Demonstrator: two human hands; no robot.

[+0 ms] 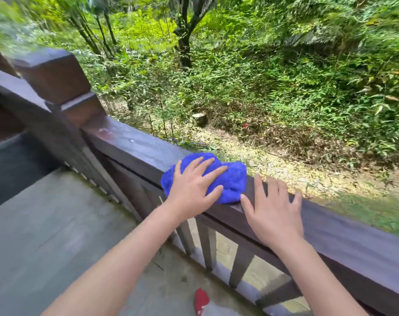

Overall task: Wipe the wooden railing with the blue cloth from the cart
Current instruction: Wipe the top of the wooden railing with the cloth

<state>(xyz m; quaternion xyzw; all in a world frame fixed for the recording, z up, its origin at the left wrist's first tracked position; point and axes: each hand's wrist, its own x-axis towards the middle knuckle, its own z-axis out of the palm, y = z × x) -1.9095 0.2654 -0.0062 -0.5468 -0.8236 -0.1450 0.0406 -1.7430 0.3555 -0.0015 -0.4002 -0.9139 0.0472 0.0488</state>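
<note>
The dark brown wooden railing (134, 147) runs from the upper left down to the lower right. A crumpled blue cloth (234, 181) lies bunched on its top face near the middle. My left hand (191, 185) presses flat on the cloth with the fingers spread. To the right of the cloth, my right hand (274, 210) rests on the bare rail top, fingers apart, its thumb tip almost touching the cloth. The cart is not in view.
A thick square post (57, 78) rises from the railing at the upper left. Vertical balusters (208, 245) stand under the rail. Grey deck floor (57, 224) lies at the left. A red shoe tip (200, 299) shows at the bottom. Beyond the rail the ground drops to plants and trees.
</note>
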